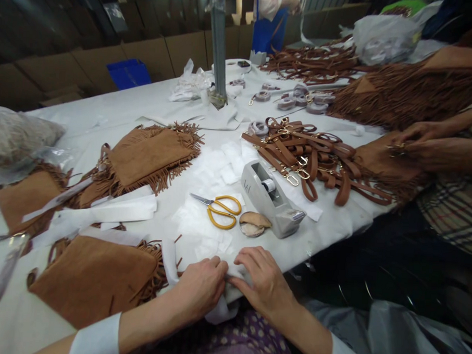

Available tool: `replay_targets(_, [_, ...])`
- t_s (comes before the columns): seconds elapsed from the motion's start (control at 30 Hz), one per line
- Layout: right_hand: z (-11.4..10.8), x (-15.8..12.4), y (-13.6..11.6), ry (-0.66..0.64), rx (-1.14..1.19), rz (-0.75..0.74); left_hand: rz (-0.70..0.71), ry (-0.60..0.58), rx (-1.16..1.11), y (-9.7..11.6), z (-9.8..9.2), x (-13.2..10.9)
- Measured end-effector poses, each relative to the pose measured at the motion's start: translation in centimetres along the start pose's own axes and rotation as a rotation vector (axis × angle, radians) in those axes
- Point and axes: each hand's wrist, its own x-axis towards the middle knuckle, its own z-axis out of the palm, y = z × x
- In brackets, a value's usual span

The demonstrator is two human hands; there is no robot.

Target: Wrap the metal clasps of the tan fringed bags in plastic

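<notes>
At the table's front edge my left hand (206,284) is closed, its fingers pinched on a soft white strip (168,262). The strip comes in from the left, and a loop of it hangs below the hand. My right hand (266,282) meets it from the other side. Its thumb reaches the left fingertips, while its fingers are bent and apart from the thumb. Whatever lies between the fingertips is mostly hidden. Just beyond the hands are yellow-handled scissors (223,212), a small round dish (254,224) with a tan piece in it, and a grey tape dispenser (272,199).
Brown fringed suede bags (151,155) lie to the left, with another bag (94,275) beside my left forearm. Brown straps with gold clasps (311,154) are heaped at right. A co-worker's hands (429,143) hold a metal fitting there. A metal post (219,46) rises from the table.
</notes>
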Motion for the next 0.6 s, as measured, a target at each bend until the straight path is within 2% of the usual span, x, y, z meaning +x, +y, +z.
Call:
replay_targets(0.2, [0.7,-1.6,-0.2,0.055,-0.054,0.069,-0.004,0.009,-0.012,0.0,0.0,-0.4])
replay_targets(0.37, [1.5,-1.1,-0.8,0.015,-0.042,0.071,0.018,0.044,-0.002,-0.1,0.1,-0.4])
replay_targets(0.6, [1.8,-1.1,-0.6,0.045,0.03,0.085,0.016,0.058,-0.011,0.0,-0.2,-0.6])
